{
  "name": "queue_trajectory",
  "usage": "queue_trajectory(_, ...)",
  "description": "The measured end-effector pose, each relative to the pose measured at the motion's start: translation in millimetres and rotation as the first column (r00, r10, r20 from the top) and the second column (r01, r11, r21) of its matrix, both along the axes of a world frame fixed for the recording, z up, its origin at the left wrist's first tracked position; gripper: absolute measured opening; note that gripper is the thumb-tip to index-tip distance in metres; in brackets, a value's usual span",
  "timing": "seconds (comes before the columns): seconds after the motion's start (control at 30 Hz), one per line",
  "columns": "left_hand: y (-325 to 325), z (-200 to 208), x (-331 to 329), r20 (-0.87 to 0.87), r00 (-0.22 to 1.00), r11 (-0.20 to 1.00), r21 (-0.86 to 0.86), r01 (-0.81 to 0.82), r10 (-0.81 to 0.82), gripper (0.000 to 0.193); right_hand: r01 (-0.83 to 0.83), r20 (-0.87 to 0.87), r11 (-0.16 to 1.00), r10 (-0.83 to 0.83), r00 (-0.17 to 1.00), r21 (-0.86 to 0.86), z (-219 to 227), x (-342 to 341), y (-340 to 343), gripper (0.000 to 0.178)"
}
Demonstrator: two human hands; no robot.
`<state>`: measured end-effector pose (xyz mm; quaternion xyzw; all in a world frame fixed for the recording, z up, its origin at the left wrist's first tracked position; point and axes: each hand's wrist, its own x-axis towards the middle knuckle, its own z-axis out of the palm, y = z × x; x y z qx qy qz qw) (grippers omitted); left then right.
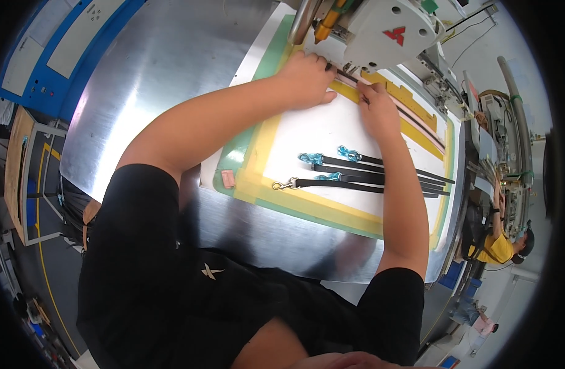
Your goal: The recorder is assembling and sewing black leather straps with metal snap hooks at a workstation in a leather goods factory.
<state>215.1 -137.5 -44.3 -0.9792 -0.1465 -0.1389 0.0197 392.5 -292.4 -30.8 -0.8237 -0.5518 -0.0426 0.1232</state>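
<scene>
A black strap (346, 76) runs along a pale pink strip on the white work plate (341, 129), beneath a sewing machine head (390, 34). At the strap's far left end is my left hand (307, 80), its fingers curled down on it and the thumb off to the side. My right hand (379, 109) pinches the same strap a little further right. What lies under the fingertips is partly hidden. Nearer to me, several black webbing straps (356, 175) lie side by side. One ends in a bare metal snap hook (286, 184); others have hooks wrapped in blue film (311, 158).
Yellow strips (411, 101) flank the pink strip. Yellow and green tape borders the plate, with a small pink piece (227, 178) at its near left corner. Shiny metal tabletop (153, 86) surrounds it. A blue cabinet (55, 49) stands left; a person in yellow (499, 247) is far right.
</scene>
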Motion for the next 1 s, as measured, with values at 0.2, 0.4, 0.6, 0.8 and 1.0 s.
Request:
queue_trajectory(0.2, -9, 3, 7, -0.039, 0.999, 1.0, 0.025, 0.013, -0.012, 0.056, 0.022, 0.044, 0.999, -0.021, 0.999, -0.022, 1, 4, -3, 0.036)
queue_trajectory(0.4, -15, 1, 11, 0.1, 0.995, 1.0, -0.024, 0.003, 0.0, 0.05, 0.106, -0.006, 0.994, -0.106, 0.994, 0.01, 3, 21, -27, 0.036)
queue_trajectory(0.6, -22, 7, 26, -0.094, 0.994, 0.995, -0.084, -0.055, 0.047, 0.055, 0.105, 0.001, 0.994, -0.105, 0.994, 0.019, 0, 20, -24, 0.037)
queue_trajectory(0.8, -42, 15, 29, -0.034, 0.994, 0.989, -0.1, -0.108, 0.105, 0.055, 0.051, -0.024, 0.999, -0.05, 0.998, 0.008, 4, 20, -28, 0.04)
queue_trajectory(1.0, -41, 16, 34, -0.08, 0.994, 0.988, -0.126, -0.089, 0.079, 0.057, 0.08, -0.019, 0.997, -0.08, 0.997, 0.004, 4, 42, -49, 0.042)
